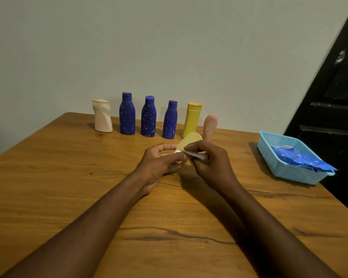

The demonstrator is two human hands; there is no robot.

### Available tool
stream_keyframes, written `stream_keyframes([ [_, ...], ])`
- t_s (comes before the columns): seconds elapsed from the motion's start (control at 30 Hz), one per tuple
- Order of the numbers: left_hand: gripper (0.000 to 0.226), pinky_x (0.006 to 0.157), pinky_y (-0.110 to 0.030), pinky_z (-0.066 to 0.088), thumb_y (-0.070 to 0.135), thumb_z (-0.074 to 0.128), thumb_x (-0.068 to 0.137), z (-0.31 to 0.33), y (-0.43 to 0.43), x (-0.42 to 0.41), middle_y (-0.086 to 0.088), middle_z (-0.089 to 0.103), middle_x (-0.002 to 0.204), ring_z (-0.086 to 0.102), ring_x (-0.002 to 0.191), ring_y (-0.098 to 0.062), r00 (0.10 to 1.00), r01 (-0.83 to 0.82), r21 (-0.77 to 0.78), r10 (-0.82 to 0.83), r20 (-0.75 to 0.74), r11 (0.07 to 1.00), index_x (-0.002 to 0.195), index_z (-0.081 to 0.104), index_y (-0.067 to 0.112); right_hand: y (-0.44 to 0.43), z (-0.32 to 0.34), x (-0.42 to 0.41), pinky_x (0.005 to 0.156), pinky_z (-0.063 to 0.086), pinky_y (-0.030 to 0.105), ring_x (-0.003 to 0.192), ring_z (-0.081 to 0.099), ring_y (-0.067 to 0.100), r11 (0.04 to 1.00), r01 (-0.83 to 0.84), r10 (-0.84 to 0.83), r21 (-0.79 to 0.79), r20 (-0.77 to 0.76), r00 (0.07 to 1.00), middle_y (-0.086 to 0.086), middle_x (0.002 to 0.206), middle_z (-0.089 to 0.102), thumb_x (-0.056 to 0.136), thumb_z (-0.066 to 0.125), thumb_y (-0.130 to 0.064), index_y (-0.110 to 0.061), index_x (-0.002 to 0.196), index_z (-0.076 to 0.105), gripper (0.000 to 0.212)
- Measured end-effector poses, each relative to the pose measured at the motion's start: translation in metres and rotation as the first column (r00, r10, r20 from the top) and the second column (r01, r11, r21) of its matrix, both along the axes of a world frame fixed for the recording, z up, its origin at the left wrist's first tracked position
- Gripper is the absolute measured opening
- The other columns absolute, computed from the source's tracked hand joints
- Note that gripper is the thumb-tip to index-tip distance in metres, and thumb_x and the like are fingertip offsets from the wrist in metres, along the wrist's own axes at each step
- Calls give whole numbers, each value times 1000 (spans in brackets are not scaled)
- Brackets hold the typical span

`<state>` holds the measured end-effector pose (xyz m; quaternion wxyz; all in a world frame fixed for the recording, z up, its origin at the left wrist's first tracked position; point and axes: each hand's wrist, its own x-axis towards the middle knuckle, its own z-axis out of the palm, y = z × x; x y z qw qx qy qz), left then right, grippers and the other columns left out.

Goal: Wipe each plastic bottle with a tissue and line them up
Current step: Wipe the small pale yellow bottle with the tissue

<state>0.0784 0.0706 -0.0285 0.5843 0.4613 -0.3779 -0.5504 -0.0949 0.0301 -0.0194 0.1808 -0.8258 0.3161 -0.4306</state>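
Note:
Over the middle of the wooden table (68, 177) my left hand (159, 163) grips a pale yellow bottle (190, 140) by its white cap end, its flat base tilted up and away. My right hand (207, 161) pinches a white tissue (195, 155) against the bottle's neck. Along the far edge stands a row: a white bottle (102, 115), three blue bottles (127, 114) (148, 117) (170, 120), a yellow bottle (192, 120) and a pink bottle (210, 127), partly behind the held one.
A light blue plastic basket (279, 157) sits near the table's right edge with a blue tissue packet in it. A dark door stands to the right beyond the table. A pale wall runs behind the row.

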Motion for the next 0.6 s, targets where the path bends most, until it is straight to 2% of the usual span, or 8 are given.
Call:
stream_keyframes([
  [0.07, 49, 86, -33, 63, 5, 81, 83, 1, 0, 0, -16, 76, 115, 76, 103, -23, 995, 26, 2, -25, -99, 1000, 127, 61, 6, -1, 0, -1, 86, 52, 15, 99, 63, 3, 1000, 28, -28, -2, 33, 999, -8, 103, 70, 85, 70, 2, -19, 106, 71, 30],
  [0.13, 51, 91, -36, 62, 6, 81, 82, 1, -1, 0, -18, 75, 115, 75, 105, -25, 990, 46, -2, -46, -136, 999, 129, 60, 3, -3, 0, -3, 83, 51, 13, 95, 62, 2, 996, 85, -83, -32, 65, 994, -7, 100, 69, 85, 71, 1, -16, 103, 72, 25],
  [0.27, 51, 99, -44, 58, 9, 83, 81, -1, 0, -3, -20, 75, 115, 75, 106, -28, 996, 79, -2, -79, -42, 997, 128, 62, 6, -10, 0, -9, 80, 45, 7, 94, 60, 0, 976, 214, -206, -43, 137, 969, -10, 98, 67, 84, 71, -2, -16, 100, 73, 22],
  [0.37, 49, 99, -45, 58, 8, 85, 81, -2, 0, -6, -19, 74, 116, 76, 104, -28, 996, 92, -8, -92, 17, 996, 125, 64, 10, -16, -2, -15, 79, 43, 5, 97, 58, 1, 954, 300, -293, -26, 154, 944, -7, 106, 67, 86, 71, -5, -18, 104, 73, 23],
  [0.53, 41, 88, -37, 63, 8, 84, 81, -2, 3, -9, -11, 74, 114, 76, 102, -23, 993, 77, -47, -72, 95, 996, 118, 69, 15, -20, 0, -21, 78, 46, 16, 100, 60, 11, 923, 381, -372, -58, 132, 919, -1, 109, 66, 86, 72, -9, -17, 108, 73, 24],
  [0.6, 36, 89, -38, 63, 8, 83, 82, -2, 3, -10, -8, 72, 113, 76, 101, -21, 994, 60, -57, -54, 96, 997, 115, 70, 16, -19, 0, -21, 81, 53, 25, 100, 59, 13, 924, 373, -365, -87, 95, 926, 0, 109, 65, 84, 72, -7, -16, 109, 72, 26],
])
